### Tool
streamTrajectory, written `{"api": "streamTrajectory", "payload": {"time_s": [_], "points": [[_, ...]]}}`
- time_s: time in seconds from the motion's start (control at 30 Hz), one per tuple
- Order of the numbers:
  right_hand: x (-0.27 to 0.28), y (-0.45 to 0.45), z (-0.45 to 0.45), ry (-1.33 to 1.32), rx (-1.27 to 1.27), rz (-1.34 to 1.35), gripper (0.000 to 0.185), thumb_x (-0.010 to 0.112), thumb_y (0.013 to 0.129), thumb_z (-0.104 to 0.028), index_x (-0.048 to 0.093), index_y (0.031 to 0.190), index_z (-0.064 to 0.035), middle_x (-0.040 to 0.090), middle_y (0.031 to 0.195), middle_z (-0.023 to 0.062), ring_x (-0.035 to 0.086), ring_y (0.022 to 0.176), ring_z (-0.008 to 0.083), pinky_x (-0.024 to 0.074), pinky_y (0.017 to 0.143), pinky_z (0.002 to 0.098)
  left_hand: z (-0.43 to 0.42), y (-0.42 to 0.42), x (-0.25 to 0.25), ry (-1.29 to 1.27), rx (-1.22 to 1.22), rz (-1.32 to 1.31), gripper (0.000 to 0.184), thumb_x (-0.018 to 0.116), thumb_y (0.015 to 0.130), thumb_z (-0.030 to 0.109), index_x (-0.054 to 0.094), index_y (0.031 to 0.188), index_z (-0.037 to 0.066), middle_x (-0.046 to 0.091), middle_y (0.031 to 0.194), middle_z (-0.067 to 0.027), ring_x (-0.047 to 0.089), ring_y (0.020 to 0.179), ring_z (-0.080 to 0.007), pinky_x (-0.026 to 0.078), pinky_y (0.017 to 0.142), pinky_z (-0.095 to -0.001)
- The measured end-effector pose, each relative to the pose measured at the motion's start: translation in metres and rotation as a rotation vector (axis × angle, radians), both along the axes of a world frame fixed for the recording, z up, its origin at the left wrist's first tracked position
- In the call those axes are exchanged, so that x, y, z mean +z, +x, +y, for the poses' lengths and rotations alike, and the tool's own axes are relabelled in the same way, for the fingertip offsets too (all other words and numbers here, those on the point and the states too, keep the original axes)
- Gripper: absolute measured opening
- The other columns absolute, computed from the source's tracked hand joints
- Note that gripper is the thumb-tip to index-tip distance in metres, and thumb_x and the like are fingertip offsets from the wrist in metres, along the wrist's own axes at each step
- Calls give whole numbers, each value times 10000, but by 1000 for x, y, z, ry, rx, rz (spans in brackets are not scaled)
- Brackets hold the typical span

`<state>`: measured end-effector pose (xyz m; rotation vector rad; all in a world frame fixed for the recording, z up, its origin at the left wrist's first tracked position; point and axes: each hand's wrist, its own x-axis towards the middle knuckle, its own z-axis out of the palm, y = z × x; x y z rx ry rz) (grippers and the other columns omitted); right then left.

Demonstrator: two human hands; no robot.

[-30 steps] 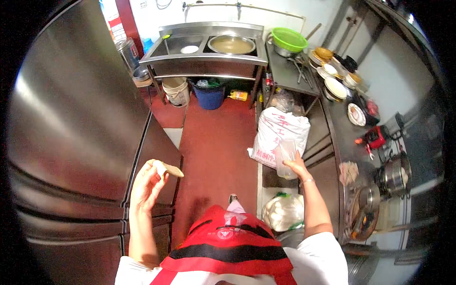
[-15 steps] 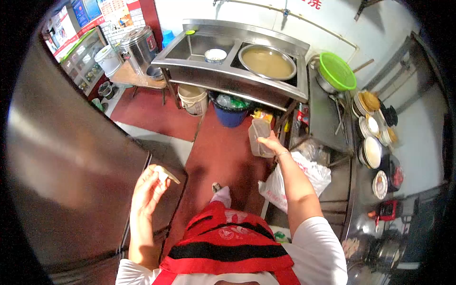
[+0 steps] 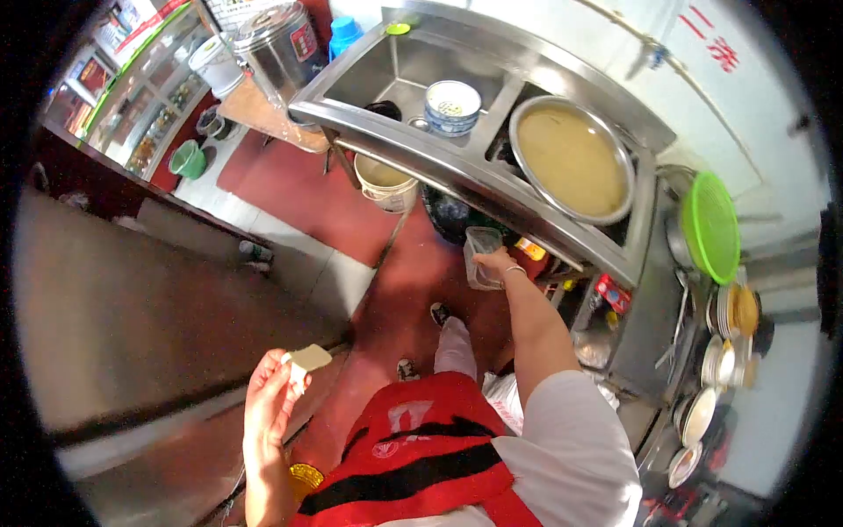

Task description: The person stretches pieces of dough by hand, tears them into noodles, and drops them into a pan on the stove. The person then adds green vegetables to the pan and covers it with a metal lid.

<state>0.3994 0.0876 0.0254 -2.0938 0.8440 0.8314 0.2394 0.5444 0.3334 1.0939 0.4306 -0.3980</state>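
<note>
My left hand [image 3: 269, 395] is closed, pinching a flat pale-yellow piece [image 3: 309, 357] between thumb and fingers. Something white shows beside that piece at my fingertips, and I cannot make out its kind. Stretched forward, my right hand [image 3: 495, 263] grips a clear plastic container [image 3: 483, 237] by its near side. The container is tilted above the red floor, close to a black-lined bin [image 3: 448, 215] under the sink. No contents are visible in it.
Ahead runs a steel sink [image 3: 386, 127] with stacked bowls [image 3: 452, 107] and a wide basin [image 3: 571, 158] of cloudy liquid. A green colander [image 3: 711, 228] and stacked plates [image 3: 733, 312] are at right. A bucket [image 3: 385, 183] stands below. A brown surface [image 3: 167, 325] lies left.
My view has moved nearer the sink and turned. The container has come closer to the bin, still in my right hand. My left hand keeps the pale piece, now showing flatter.
</note>
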Motion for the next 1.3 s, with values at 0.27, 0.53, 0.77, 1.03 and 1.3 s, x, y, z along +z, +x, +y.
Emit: {"api": "streamTrajectory", "payload": {"time_s": [0.27,0.53,0.77,1.03,1.3], "points": [[-127,139,4,143,-4,92,773,700,653,-447,484,1258,-17,450,1318,167,434,1209,267,355,999,362,-68,76,-44,-7,250,214,223,670,824,132,536,990,68,629,921,-69,611,792,-168,515,708,-309],[-203,168,20,219,-110,35,950,687,681,-482,295,1380,29,271,1450,199,309,1316,307,295,1054,392,-100,117,-70,-101,379,381,195,632,828,44,530,994,67,608,1000,-91,604,940,-239,517,822,-436],[-142,180,48,-84,-191,-96,757,512,862,-503,308,1395,-6,276,1452,211,251,1344,341,242,1078,458,-107,131,-80,-124,421,435,160,591,857,2,537,995,62,590,1017,-71,589,973,-232,497,895,-454],[-128,82,112,239,786,-201,296,475,887,-250,611,901,12,639,921,183,583,755,271,456,680,413,-103,125,-58,-134,395,315,129,598,876,55,542,991,72,605,979,-50,585,938,-183,487,832,-354],[111,49,233,1646,84,1045,515,349,982,-385,362,1351,-26,513,1265,147,508,1158,264,443,954,400,-87,67,-33,246,239,34,109,592,884,37,549,983,56,613,910,-7,574,853,-83,464,726,-241]]}}
